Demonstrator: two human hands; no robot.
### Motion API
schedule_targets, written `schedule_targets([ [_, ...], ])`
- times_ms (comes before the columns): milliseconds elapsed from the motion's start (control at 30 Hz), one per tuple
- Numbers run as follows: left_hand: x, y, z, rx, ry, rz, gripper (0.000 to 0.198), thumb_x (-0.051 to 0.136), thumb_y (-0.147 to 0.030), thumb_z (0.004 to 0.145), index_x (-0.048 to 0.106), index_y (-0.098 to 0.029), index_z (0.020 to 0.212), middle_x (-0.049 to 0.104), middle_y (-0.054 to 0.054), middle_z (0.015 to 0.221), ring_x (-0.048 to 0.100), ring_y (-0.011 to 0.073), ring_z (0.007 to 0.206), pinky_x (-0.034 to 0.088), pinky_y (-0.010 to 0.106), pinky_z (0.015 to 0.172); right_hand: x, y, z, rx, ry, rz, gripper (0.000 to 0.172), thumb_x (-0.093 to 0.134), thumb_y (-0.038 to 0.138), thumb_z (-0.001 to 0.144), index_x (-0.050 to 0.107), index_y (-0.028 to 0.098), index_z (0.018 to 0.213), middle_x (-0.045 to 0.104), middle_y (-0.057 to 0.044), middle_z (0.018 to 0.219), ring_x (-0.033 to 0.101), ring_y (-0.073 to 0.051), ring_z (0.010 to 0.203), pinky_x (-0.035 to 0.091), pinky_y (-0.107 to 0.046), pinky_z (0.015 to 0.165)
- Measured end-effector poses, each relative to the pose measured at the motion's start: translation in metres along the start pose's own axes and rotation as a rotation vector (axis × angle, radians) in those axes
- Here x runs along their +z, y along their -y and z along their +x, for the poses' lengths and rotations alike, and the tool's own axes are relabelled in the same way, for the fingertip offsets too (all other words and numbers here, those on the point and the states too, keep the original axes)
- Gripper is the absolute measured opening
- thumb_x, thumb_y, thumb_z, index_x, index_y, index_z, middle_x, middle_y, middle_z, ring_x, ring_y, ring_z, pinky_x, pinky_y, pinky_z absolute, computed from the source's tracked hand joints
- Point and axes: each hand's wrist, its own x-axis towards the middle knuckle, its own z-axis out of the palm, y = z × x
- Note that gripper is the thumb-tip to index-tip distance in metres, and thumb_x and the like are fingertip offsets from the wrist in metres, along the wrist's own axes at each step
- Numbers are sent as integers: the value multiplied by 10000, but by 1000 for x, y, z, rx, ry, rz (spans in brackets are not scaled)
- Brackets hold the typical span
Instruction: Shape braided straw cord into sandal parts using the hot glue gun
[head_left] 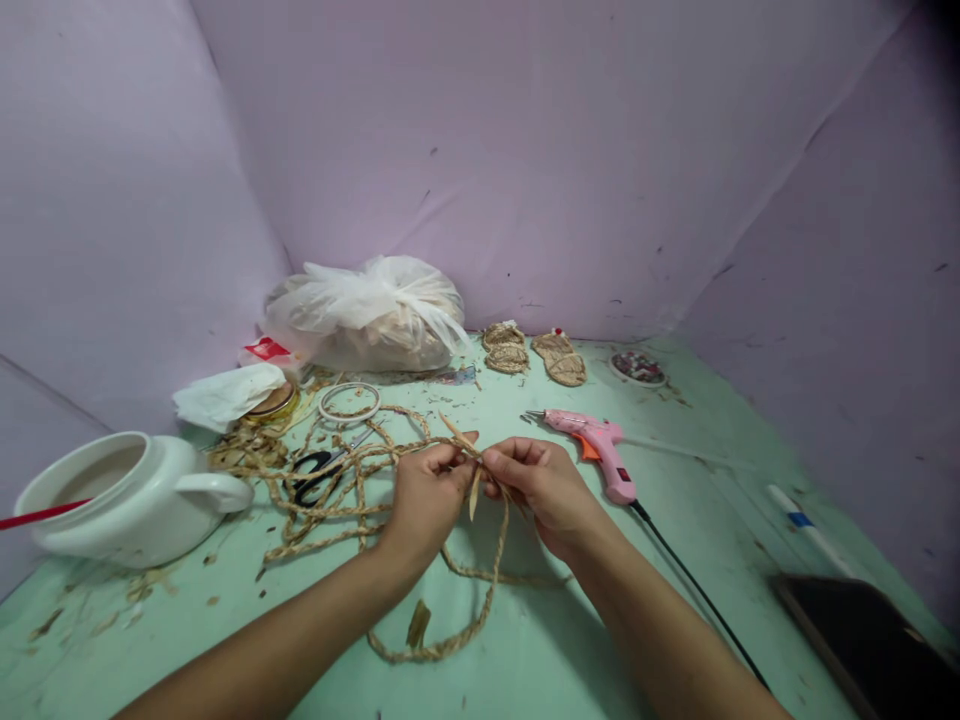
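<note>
My left hand [431, 492] pinches a braided straw rope [442, 648] near the middle of the table. Close beside it, my right hand [536, 488] is closed on the same braid, thumb and fingertips pressed together. Loose flat strands [474, 492] stick out between the two hands. From there the rope loops down over the table and runs left into a tangled heap. Black-handled scissors [319, 476] lie under the rope's coils. A pink glue gun [600, 445] rests just right of my right hand, its nozzle pointing left.
A white pot [142, 510] with a red stick [45, 514] stands at left. Behind are a tape roll [350, 403], a stuffed plastic bag [375, 315], woven slipper-shaped pieces [559, 358] and a small dish [637, 369]. A marker [810, 530] and a dark flat device [862, 640] lie right.
</note>
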Motion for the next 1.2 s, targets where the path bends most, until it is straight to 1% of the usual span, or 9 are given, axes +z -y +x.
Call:
schedule_targets([
  [100, 1, -3, -1, -84, 59, -45, 96, 572, -241, 641, 542, -153, 613, 445, -67, 440, 310, 48, 349, 223, 186, 379, -3, -1, 2, -98, -65, -54, 142, 676, 254, 572, 593, 140, 556, 550, 27, 452, 449, -69, 418, 337, -200, 441],
  [200, -2, -7, 2, -253, 132, -149, 90, 528, -213, 663, 532, -151, 727, 551, -33, 512, 256, 24, 283, 149, 185, 342, -6, 0, 3, -182, -87, -119, 155, 651, 282, 601, 590, 146, 559, 547, 27, 472, 461, -83, 443, 342, -213, 456],
  [300, -6, -10, 6, -339, 151, -173, 57, 548, -183, 626, 522, -139, 651, 536, -17, 459, 261, 24, 264, 114, 189, 326, -8, 2, 4, -240, -106, -173, 175, 625, 311, 626, 581, 152, 570, 539, 27, 485, 460, -91, 454, 344, -220, 460],
  [433, -6, -17, 2, -292, 31, -150, 189, 616, -210, 583, 456, -146, 503, 314, -100, 345, 197, 1, 288, 90, 164, 327, -10, 3, 4, -314, -161, -332, 160, 580, 290, 668, 581, 156, 582, 545, 16, 507, 474, -104, 476, 353, -227, 473],
  [500, -6, -24, -3, -256, 3, -148, 216, 635, -241, 568, 467, -137, 480, 286, -105, 343, 186, -5, 309, 94, 154, 331, -11, 3, 4, -354, -167, -409, 157, 560, 278, 688, 584, 158, 591, 562, 5, 531, 492, -116, 502, 367, -234, 490],
  [600, -6, -36, -12, -215, 13, -152, 218, 641, -271, 552, 508, -122, 464, 306, -90, 337, 198, -3, 319, 97, 160, 331, -11, 1, 3, -414, -193, -500, 153, 544, 266, 716, 598, 161, 619, 589, -9, 572, 517, -132, 538, 383, -242, 508],
  [733, -8, -45, -17, -128, -36, -192, 108, 601, -192, 519, 616, -111, 590, 391, -71, 367, 256, 9, 328, 107, 167, 333, -11, -1, 1, -476, -214, -583, 141, 539, 251, 746, 611, 168, 659, 608, -16, 599, 533, -138, 550, 396, -245, 520],
  [933, -6, -37, -10, -275, 121, -172, 159, 616, -253, 561, 565, -110, 513, 477, -36, 417, 287, 10, 285, 126, 185, 327, -8, -3, -3, -576, -194, -665, 118, 540, 224, 763, 610, 179, 680, 621, -16, 615, 547, -138, 564, 418, -248, 554],
  [1200, -4, -33, -8, -308, 112, -172, 150, 617, -228, 588, 542, -119, 518, 490, -27, 398, 385, 47, 317, 237, 178, 345, -7, -5, -5, -587, -118, -694, 118, 538, 219, 772, 622, 185, 696, 653, -25, 673, 583, -154, 623, 436, -262, 603],
])
